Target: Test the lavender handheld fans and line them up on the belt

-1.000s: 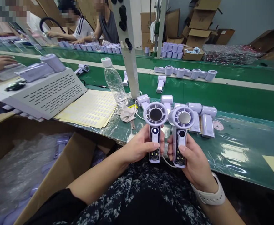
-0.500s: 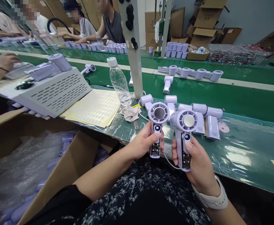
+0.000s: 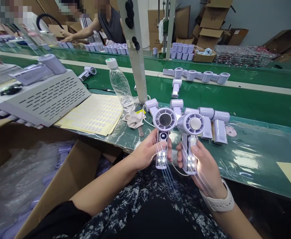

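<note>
My left hand [image 3: 149, 151] is closed around the handle of a lilac handheld fan [image 3: 164, 119], its thumb on the front below a round display reading 20. My right hand [image 3: 206, 162] grips a second lilac handheld fan [image 3: 191, 123], thumb likewise on the front under its display. Both handles are uncovered in front, with circuit boards showing and bright white lights lit on them. A white cable [image 3: 177, 171] runs near the lower ends of the handles. Just beyond the hands, several more lilac fans [image 3: 220, 129] lie on the green bench.
A clear bottle [image 3: 122, 86], a crumpled cloth [image 3: 133, 119] and yellow sticker sheets [image 3: 93, 114] lie to the left, beside a slotted grey metal box [image 3: 53, 98]. A metal post [image 3: 137, 56] rises behind. A carton [image 3: 60, 189] with wrapped parts stands lower left. Co-workers sit across the conveyor [image 3: 260, 99].
The left display went from 59 to 20, and the right one from dark to 20. White lights on both handles' boards have come on. Both hands keep their hold.
</note>
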Action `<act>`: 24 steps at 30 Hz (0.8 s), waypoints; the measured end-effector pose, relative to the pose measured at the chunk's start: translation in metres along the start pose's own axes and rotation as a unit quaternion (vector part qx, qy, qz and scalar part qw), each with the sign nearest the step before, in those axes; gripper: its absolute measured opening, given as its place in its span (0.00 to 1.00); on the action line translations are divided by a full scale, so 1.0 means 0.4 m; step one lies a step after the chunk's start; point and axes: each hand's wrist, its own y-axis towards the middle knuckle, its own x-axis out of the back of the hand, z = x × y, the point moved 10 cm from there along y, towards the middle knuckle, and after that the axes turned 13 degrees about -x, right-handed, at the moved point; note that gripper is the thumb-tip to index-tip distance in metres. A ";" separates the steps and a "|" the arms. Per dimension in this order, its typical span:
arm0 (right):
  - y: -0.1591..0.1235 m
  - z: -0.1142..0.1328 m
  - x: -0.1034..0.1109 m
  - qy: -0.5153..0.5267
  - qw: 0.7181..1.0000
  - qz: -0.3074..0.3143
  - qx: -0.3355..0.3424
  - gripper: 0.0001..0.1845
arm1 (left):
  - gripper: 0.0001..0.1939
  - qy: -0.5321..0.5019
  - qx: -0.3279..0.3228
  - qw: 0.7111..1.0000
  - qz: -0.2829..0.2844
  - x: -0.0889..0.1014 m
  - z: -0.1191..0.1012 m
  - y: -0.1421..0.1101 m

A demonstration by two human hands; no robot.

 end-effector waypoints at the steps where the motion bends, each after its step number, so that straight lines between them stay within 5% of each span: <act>1: 0.002 -0.001 0.000 -0.004 1.000 0.008 0.000 0.13 | 0.20 -0.002 0.001 1.000 0.006 -0.003 -0.001 0.000; 11: -0.012 0.026 -0.010 0.016 0.998 0.052 0.018 0.13 | 0.27 -0.119 -0.003 0.993 -0.019 0.002 -0.010 0.000; 19: -0.001 0.017 0.010 0.011 0.999 0.026 0.030 0.13 | 0.23 -0.016 -0.023 0.999 -0.020 0.013 -0.007 0.004; 24: 0.017 -0.003 0.044 0.092 0.996 0.004 -0.003 0.18 | 0.32 0.001 -0.005 0.998 -0.069 0.029 0.011 0.004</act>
